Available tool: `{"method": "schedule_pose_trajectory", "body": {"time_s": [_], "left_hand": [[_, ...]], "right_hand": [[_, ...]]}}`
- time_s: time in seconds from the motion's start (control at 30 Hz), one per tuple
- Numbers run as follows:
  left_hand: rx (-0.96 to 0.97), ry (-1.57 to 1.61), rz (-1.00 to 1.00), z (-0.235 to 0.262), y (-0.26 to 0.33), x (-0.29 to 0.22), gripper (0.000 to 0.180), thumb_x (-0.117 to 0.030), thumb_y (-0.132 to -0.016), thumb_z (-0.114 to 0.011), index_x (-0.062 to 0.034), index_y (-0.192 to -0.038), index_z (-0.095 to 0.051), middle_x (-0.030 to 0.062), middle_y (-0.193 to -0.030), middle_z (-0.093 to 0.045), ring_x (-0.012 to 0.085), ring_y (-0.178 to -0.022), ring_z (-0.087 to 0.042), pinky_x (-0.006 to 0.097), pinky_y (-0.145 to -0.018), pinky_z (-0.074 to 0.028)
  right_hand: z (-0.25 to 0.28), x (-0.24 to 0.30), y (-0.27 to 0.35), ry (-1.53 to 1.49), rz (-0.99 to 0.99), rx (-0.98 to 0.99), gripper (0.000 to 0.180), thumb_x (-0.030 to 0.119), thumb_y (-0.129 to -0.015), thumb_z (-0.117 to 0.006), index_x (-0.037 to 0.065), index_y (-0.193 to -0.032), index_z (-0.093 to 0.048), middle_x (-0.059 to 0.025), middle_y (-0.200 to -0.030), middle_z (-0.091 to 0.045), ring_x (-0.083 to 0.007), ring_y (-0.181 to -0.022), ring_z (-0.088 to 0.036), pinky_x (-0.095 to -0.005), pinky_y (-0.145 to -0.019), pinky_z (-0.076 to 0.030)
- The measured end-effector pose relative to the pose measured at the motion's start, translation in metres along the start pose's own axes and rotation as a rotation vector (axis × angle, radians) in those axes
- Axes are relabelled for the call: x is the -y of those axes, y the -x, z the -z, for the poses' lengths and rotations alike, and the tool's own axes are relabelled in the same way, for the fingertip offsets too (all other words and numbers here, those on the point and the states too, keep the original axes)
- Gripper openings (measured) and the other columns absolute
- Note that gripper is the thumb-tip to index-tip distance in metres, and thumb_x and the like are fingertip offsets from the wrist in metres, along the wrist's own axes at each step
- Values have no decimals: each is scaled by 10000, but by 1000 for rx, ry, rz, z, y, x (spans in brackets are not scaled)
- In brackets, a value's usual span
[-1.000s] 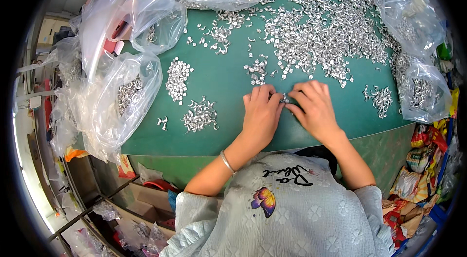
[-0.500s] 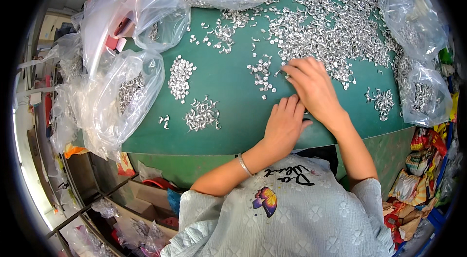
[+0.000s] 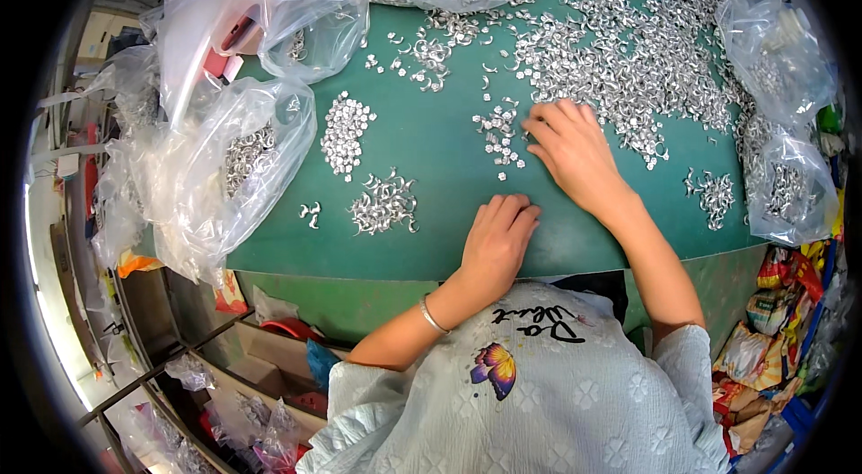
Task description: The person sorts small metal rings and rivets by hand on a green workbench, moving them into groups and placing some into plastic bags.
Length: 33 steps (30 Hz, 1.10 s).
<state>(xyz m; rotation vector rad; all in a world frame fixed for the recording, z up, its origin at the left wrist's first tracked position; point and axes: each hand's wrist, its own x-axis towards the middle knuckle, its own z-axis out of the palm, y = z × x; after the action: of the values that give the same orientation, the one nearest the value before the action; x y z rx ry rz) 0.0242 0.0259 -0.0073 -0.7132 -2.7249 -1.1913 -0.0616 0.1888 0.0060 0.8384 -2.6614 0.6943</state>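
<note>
My right hand [image 3: 575, 155] rests at the near edge of a wide spread of small curved silver metal pieces [image 3: 664, 57]. Its fingers are bent and a little apart, with the thumb clear of the forefinger; I see nothing between them. Just left of those fingertips lies a loose cluster of small silver metal pieces [image 3: 501, 140]. Nearer to me, my left hand [image 3: 496, 239] is closed, fingers curled together and pointing down at the green tabletop [image 3: 431, 250]. Whatever it may hold is hidden. Further left are a patch of roundish pieces [image 3: 347, 135] and a heap of curved ones [image 3: 383, 203].
Clear plastic bags [image 3: 193, 178] of metal pieces line the left side. More bags lie along the far edge and at the right [image 3: 790, 191]. A small heap [image 3: 715, 197] sits near the right edge. Divided shelving [image 3: 260, 357] stands lower left, colourful packages [image 3: 750, 353] lower right.
My left hand has drawn back toward me and left, away from my right hand, and its fingers have curled. My right hand has shifted only slightly. The whole view has moved a little.
</note>
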Motion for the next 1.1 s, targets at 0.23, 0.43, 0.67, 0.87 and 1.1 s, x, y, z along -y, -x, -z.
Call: {"method": "schedule_pose_trajectory", "body": {"time_s": [0.23,0.43,0.67,0.87,1.1], "left_hand": [[31,44,-27,4,13,13,295,-20,-798,-648,7,-1090,-612,124,-1089,-548,292,-991,-536,371,-809,-433],[13,-70,-27,4,-4,-3,324,-38,-796,-657,8,-1111,-600,148,-1163,-527,301,-1072,-518,395,-885,-411],[27,19,-34,3,11,14,357,-36,-776,-711,-49,-1122,-624,104,-1095,-585,300,-1024,-548,386,-851,-411],[-189,-181,115,32,-42,40,309,-2,-817,-659,-51,-1120,-618,101,-1092,-586,311,-973,-544,398,-833,-403],[-136,-230,130,32,-47,49,286,-11,-830,-646,-51,-1111,-612,100,-1086,-573,298,-990,-538,392,-824,-398]], "right_hand": [[20,19,29,-229,-64,390,140,63,-783,-686,33,-909,-632,-81,-917,-576,-275,-948,-542,-381,-832,-411],[-5,-7,-22,-104,-37,23,179,34,-794,-660,40,-973,-653,-76,-1019,-604,-266,-1052,-548,-381,-943,-406],[-4,-18,-2,109,38,151,194,33,-799,-583,30,-978,-657,-68,-1068,-597,-250,-1093,-539,-453,-1021,-356],[5,-14,3,15,-52,28,202,53,-760,-703,49,-955,-649,-62,-1059,-587,-260,-1077,-536,-456,-998,-353],[12,-15,16,69,-42,47,213,65,-764,-709,50,-968,-652,-64,-1086,-579,-251,-1096,-533,-456,-992,-356]]}}
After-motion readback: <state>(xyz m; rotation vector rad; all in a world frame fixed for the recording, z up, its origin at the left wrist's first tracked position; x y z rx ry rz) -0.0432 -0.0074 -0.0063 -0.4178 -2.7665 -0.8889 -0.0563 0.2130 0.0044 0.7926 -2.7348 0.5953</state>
